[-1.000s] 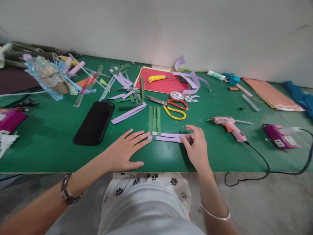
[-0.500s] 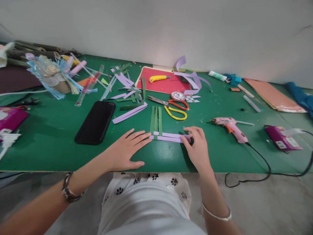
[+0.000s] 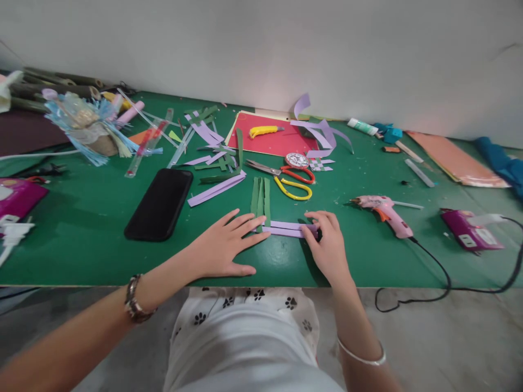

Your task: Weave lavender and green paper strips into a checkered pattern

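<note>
Two purple paper strips (image 3: pixel 288 231) lie side by side across the green table, woven at their left end with upright green paper strips (image 3: pixel 260 198). My left hand (image 3: pixel 224 245) is flat with its fingers spread, its fingertips resting on the woven corner and covering part of it. At the opposite end, my right hand (image 3: pixel 327 242) is closed, thumb and fingers bent around the tips of the purple strips. Just beyond the green strips are scissors (image 3: pixel 281 174) with one red and one yellow handle.
A black phone (image 3: pixel 159 204) lies left of my left hand. To the right are a pink glue gun (image 3: pixel 384 212) and a purple power socket (image 3: pixel 472 231) with cords. Behind are loose paper strips (image 3: pixel 216 188), a yellow cutter (image 3: pixel 265 131) on red paper (image 3: pixel 281 144) and a glue tube (image 3: pixel 363 127).
My left hand has slid to the right along the purple strips, its fingertips now over the green crossings. My right hand has stayed at the strips' right end.
</note>
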`<state>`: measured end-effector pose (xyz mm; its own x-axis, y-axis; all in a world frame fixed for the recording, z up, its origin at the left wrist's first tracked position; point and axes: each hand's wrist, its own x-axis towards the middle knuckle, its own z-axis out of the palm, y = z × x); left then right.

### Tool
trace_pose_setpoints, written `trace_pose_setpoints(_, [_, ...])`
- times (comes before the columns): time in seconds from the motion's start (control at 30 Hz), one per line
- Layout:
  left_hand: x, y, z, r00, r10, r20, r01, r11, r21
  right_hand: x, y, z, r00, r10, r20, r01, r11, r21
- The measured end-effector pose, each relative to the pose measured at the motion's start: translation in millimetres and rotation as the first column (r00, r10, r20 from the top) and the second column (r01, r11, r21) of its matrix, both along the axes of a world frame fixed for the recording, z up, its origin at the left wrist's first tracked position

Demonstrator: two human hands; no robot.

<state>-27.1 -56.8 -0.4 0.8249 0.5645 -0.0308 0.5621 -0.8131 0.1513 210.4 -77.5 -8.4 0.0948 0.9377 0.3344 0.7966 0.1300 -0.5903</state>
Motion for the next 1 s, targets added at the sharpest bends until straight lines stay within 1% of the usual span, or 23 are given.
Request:
trace_pose_setpoints(0.07, [6.1, 3.2, 1.0, 1.000, -0.025, -0.013, 0.025, 1.000, -0.013, 0.2, 0.2, -0.1, 1.000, 0.009, -0.002, -0.009, 1.000, -0.008])
trace_pose_setpoints(0.17, [9.0, 5.1, 0.2, 0.999, -0.026, -0.028, 0.025, 0.999, -0.032, 0.5, 0.7, -0.9, 1.000, 0.017, -0.006, -0.017, 1.000, -0.020])
trace_pose_setpoints(0.4, [5.2, 1.0, -2.4, 1.000, 0.002, -0.008, -0.003, 0.998, -0.059, 0.5, 2.0, -1.6, 1.000, 0.018, -0.015, -0.018, 1.000, -0.017])
trace_pose_setpoints(0.83, [3.1, -2.9, -0.5, 1.000, 0.017, -0.024, -0.018, 0.997, -0.077, 1.5, 1.8, -1.2, 0.999, 0.021, -0.036, -0.022, 0.999, -0.027])
trace_pose_setpoints(1.0, [4.6, 2.4, 2.2, 0.999, 0.027, 0.030, -0.025, 0.998, -0.063, 1.3, 2.2, -2.6, 0.999, 0.034, -0.016, -0.034, 0.999, -0.021])
